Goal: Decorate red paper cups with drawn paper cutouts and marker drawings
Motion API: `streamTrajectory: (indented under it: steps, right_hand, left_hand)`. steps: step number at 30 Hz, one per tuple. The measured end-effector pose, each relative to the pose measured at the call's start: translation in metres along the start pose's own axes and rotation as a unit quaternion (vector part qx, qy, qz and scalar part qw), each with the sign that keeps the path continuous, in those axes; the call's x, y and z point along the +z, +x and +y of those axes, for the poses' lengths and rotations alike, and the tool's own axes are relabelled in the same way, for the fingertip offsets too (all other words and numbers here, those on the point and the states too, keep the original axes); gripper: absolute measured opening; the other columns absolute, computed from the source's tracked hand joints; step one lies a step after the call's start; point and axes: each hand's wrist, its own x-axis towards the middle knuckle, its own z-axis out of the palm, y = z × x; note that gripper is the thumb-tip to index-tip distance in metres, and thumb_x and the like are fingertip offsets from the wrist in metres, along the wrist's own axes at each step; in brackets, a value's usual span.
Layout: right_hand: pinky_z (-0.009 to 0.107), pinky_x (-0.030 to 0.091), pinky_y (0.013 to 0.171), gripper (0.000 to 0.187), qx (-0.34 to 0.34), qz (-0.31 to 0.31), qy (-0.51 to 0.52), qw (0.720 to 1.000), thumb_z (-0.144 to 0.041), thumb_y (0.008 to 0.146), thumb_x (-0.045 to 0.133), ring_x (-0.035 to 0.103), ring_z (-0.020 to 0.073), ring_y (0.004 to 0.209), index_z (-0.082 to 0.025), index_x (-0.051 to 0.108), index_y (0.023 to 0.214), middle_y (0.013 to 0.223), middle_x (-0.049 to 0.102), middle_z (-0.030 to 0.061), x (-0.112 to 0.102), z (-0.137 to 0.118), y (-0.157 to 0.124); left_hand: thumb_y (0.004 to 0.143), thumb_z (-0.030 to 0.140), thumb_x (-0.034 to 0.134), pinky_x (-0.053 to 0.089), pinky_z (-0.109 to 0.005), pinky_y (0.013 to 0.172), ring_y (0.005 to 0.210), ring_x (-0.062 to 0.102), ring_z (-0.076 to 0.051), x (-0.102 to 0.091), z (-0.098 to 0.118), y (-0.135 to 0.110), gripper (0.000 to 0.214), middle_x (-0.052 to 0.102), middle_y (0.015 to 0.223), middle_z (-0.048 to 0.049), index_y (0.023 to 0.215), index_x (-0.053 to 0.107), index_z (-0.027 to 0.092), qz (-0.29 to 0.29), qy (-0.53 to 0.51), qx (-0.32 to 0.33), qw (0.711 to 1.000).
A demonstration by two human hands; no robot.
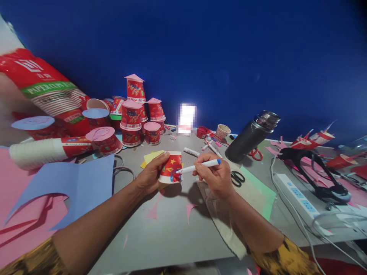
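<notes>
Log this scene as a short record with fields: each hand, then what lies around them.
left hand: grips an upturned red paper cup
right hand: holds a white marker, tip at the cup's side
behind: pile of decorated cups, steel flask
near right hand: black scissors
left side: blue paper sheet
surface: grey table

Bright, even light, soft shadows under the hands, strong fisheye bending at edges, one pixelated patch.
</notes>
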Motion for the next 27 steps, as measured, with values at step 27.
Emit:
streamTrajectory:
  steps: [27]
  right_hand:
    - [0.019, 0.036, 0.044, 0.037, 0.086, 0.094, 0.222, 0.967, -0.052, 0.078, 0.082, 0.048, 0.0077, 0.046, -0.02, 0.067, 0.087, 0.062, 0.069, -0.0011, -0.001, 0.025, 0.017]
  left_hand:
    - [0.106, 0.036, 0.046, 0.067, -0.043, 0.071, 0.075, 0.079, -0.028, 0.012, 0.009, -0.004, 0.04, 0.08, 0.089, -0.0186, 0.115, 0.071, 0.006, 0.071, -0.009, -0.021, 0.997]
